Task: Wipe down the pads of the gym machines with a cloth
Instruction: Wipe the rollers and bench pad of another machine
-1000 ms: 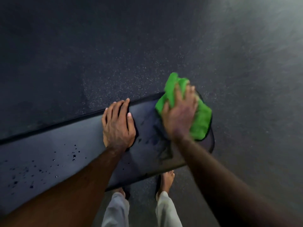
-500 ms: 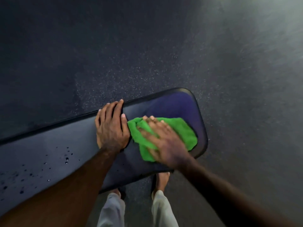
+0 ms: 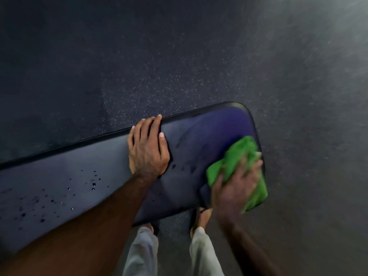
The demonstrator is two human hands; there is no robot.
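Your left hand (image 3: 148, 148) lies flat on the pad (image 3: 203, 140), fingers straight, tips at its far edge. Your right hand (image 3: 236, 188), blurred, presses the green cloth (image 3: 242, 154) with spread fingers onto the pad's right end, by the near corner. Droplets (image 3: 93, 184) dot the pad's left part.

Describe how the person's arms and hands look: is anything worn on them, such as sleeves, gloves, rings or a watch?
Both forearms are bare as far as the picture shows; no sleeve, glove or watch is visible. The left hand shows short, pale fingernails and no ring. The right hand is blurred by motion, so small details such as rings cannot be told. Lower down, light-coloured trousers are worn.
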